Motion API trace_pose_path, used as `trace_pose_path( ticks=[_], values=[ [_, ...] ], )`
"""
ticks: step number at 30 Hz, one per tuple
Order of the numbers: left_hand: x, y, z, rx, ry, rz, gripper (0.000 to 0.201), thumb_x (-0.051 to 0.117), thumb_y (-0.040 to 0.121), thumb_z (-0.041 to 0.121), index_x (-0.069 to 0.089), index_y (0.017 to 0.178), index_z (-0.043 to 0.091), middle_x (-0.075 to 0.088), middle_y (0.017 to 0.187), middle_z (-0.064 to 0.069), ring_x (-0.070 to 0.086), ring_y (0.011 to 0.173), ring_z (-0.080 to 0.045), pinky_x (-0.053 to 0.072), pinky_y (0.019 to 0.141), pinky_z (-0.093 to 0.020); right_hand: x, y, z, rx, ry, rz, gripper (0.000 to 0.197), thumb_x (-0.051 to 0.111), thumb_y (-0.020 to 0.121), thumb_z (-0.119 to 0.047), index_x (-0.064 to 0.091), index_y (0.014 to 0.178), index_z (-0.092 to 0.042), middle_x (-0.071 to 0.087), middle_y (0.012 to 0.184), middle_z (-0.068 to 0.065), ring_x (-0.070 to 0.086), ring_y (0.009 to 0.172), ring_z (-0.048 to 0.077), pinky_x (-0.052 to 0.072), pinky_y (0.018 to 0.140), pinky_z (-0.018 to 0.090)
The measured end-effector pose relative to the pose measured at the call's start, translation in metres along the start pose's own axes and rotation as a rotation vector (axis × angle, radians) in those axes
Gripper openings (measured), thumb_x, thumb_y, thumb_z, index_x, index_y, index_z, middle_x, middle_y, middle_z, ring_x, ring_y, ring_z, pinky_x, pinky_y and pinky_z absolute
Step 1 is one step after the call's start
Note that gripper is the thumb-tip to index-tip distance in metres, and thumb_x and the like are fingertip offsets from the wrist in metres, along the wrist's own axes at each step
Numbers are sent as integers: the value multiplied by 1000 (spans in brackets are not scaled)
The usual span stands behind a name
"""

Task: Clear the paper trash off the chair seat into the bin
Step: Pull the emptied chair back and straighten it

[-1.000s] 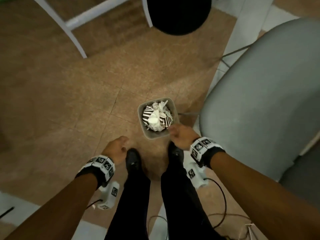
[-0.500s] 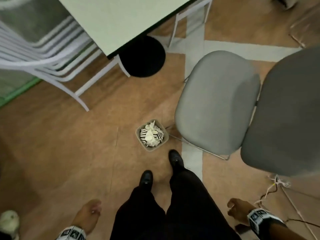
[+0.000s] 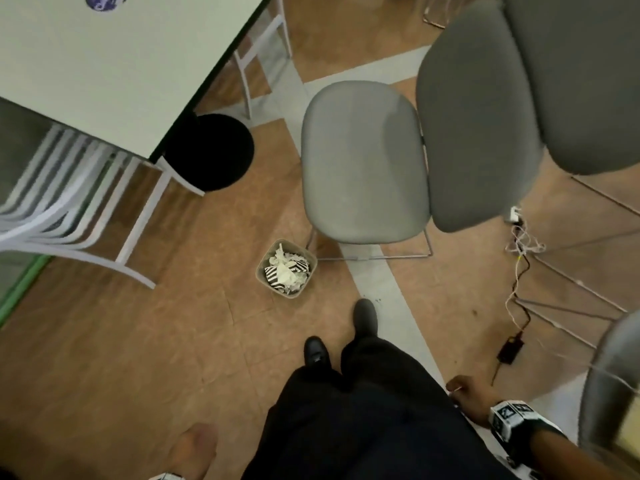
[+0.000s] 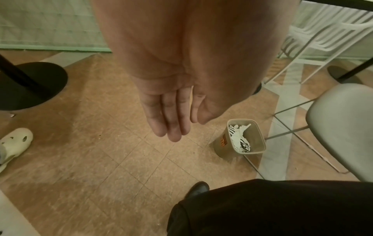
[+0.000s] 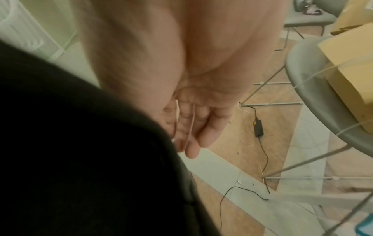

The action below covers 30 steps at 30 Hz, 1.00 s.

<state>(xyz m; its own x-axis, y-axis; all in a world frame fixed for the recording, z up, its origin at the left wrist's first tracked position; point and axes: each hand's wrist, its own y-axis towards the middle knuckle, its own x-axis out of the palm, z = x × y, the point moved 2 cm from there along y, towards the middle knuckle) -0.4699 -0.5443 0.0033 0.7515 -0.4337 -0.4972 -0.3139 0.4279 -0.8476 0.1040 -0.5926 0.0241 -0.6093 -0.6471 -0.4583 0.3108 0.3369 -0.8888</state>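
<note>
A small beige bin (image 3: pixel 262 263) (image 4: pixel 256 135) stands on the floor, holding crumpled white and striped paper (image 3: pixel 286 270) (image 4: pixel 240 140). Just beyond it is a grey chair seat (image 3: pixel 363 161) (image 4: pixel 343 127), bare on top. My left hand (image 3: pixel 195 448) (image 4: pixel 171 118) hangs at my left side with straight fingers and holds nothing. My right hand (image 3: pixel 465 396) (image 5: pixel 193 127) hangs beside my right leg, fingers relaxed and empty. Both hands are far from the bin and the chair.
A pale table (image 3: pixel 104 64) on a black round base (image 3: pixel 211 152) stands at the left, with stacked white chairs (image 3: pixel 62 202) under it. More grey chairs (image 3: pixel 485 133) are at the right. Cables and a black adapter (image 3: pixel 510 349) lie on the floor. A cardboard box (image 5: pixel 353 79) rests on a chair.
I have straightened up and stepped back from the bin. Both hands left the bin's rim and dropped to my sides. The bin is now farther away.
</note>
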Motion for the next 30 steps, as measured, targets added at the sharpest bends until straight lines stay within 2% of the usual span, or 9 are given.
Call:
trace_pose_path(
  ticks=[2,5,10,15,18,21,24,27,30],
  values=[
    [-1,-4,8,35,28,3,27,46,94,-12,63,75,0,49,64,-21,48,40,-21,33,30,-14,7,-12,4,-3,66,3,9,62,85,-25,63,91,-32,73,91,-2,68,85,15,54,82,28],
    [8,-16,27,50,-42,-5,14,52,89,-14,60,99,-8,60,70,-17,54,52,-23,37,32,-14,27,-14,30,-27,108,13,6,56,86,-38,61,88,-36,71,104,-2,67,94,18,52,88,30],
    [30,-35,67,127,88,-39,16,52,88,-16,60,93,-3,61,82,-21,54,59,-27,39,32,-14,58,-30,86,60,194,9,17,52,93,-25,53,87,-41,65,112,-3,65,109,21,49,97,33],
    [70,-43,110,189,248,-35,15,53,87,-13,63,94,-4,66,78,-21,57,53,-27,40,33,-16,84,-22,163,153,353,-31,12,54,82,-44,61,92,-41,69,103,-10,65,94,11,53,92,34],
    [104,-57,150,243,332,-40,14,53,88,-12,63,92,-4,65,74,-22,55,51,-27,41,34,-18,82,-13,208,180,422,-50,12,55,79,-42,61,89,-40,69,105,-8,65,95,12,53,94,35],
    [144,-76,194,299,313,-36,17,51,91,-10,61,89,3,65,78,-25,57,56,-28,45,39,-21,45,-14,238,173,489,-39,13,59,80,-36,62,92,-34,72,102,-2,69,90,17,55,90,37],
    [178,-87,227,324,325,-52,15,53,92,-3,61,94,9,69,78,-20,60,61,-28,45,56,-28,-3,-17,262,115,414,-14,9,55,90,-30,52,93,-37,70,109,1,67,97,22,53,93,34],
    [205,-97,251,318,340,-74,15,54,91,-4,61,95,8,67,78,-18,60,59,-26,42,53,-26,-42,-10,280,79,412,4,7,56,91,-29,59,88,-34,71,109,4,68,97,27,55,91,38],
    [228,-107,277,316,355,-76,14,53,91,-4,62,98,5,65,77,-15,60,56,-24,40,51,-24,-67,5,296,51,367,-4,20,56,91,-33,67,104,-24,72,113,4,69,100,24,55,93,39]
  ],
)
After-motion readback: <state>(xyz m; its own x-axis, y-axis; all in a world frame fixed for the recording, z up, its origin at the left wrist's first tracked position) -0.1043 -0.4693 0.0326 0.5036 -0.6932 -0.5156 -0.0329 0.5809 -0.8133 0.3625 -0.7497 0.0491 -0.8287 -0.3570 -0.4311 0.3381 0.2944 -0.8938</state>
